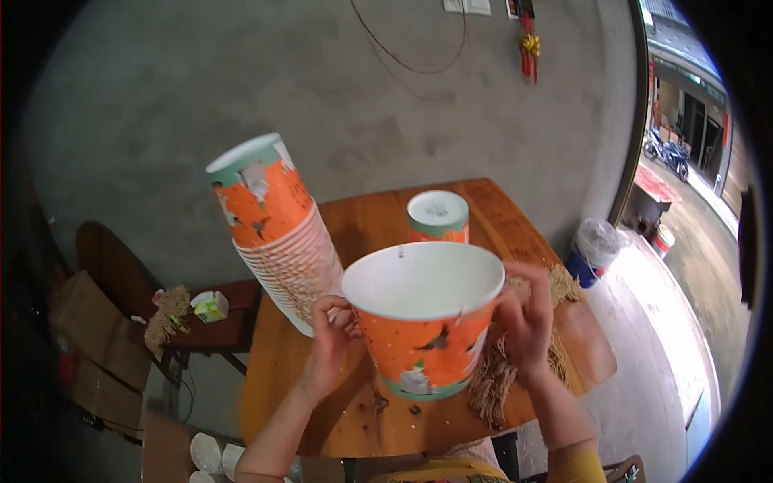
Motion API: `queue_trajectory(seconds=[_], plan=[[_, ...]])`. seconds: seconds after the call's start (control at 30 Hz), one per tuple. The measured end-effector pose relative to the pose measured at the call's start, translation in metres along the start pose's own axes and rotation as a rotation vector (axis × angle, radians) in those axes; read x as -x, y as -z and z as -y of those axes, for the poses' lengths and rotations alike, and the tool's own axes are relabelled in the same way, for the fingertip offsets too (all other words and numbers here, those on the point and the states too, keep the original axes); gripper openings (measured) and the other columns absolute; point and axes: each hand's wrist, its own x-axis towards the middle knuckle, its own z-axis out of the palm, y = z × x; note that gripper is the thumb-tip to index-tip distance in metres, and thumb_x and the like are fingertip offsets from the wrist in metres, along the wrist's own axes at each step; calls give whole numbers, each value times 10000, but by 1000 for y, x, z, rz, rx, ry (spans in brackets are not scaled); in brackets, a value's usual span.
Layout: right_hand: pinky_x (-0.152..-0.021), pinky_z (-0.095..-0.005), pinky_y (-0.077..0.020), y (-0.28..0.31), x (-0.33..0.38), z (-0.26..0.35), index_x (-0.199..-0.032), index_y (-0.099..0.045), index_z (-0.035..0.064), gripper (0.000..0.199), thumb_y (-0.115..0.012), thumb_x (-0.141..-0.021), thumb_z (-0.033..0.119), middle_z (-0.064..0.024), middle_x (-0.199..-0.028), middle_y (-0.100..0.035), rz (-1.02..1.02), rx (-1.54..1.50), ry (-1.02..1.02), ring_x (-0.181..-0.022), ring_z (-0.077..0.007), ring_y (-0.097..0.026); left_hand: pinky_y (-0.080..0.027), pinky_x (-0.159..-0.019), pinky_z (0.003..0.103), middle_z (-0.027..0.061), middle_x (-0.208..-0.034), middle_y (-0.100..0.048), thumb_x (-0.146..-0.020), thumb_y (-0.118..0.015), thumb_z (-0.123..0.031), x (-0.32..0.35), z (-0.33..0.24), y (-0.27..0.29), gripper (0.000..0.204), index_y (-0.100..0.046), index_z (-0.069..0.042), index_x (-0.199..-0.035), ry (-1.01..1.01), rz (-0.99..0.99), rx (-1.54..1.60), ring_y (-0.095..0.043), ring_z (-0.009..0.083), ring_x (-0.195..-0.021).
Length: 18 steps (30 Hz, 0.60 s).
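Observation:
A large orange paper bucket (427,350) with a green base band and white inside is held above the table, its mouth upward and tilted toward me. My left hand (328,342) is closed at its left side, fingers bent near the rim. On the opposite side, my right hand (527,318) grips it just below the rim; part of the fingers is hidden behind the wall. To the left leans a tall stack of nested, upside-down paper buckets (270,201). Behind the held one, another bucket (437,209) stands upside down. Bundles of beige cord (499,386) lie beside my right hand.
The wooden table (354,431) bears small dark scraps near its front. At left, a dark bench (233,318) carries more beige cord and a tissue pack (210,307). White tubs (206,452) sit at lower left. A lined blue bin (592,253) stands by the doorway.

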Motion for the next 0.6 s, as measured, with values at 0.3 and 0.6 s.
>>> queue_trajectory(seconds=[0.3,0.6], plan=[[-440,-171,-309,-77,-80,25,-1130,-609,72,243,-451,-1030,228,73,-737,-555,304,-89,124,-531,11,-420,-249,-1176,475,141,-1606,39,-892,-566,-588,21,-46,54,904,-121,-153,-1548,-303,85,-651,-73,330,-1482],[-467,-177,-381,-103,-73,31,-1169,-631,35,274,-477,-1006,192,40,-815,-637,303,-95,-215,-588,0,-505,-286,-1141,446,32,-1583,-142,-931,-496,-535,15,-82,72,877,169,-441,-1495,-1599,-289,-2116,-210,285,-1452]])
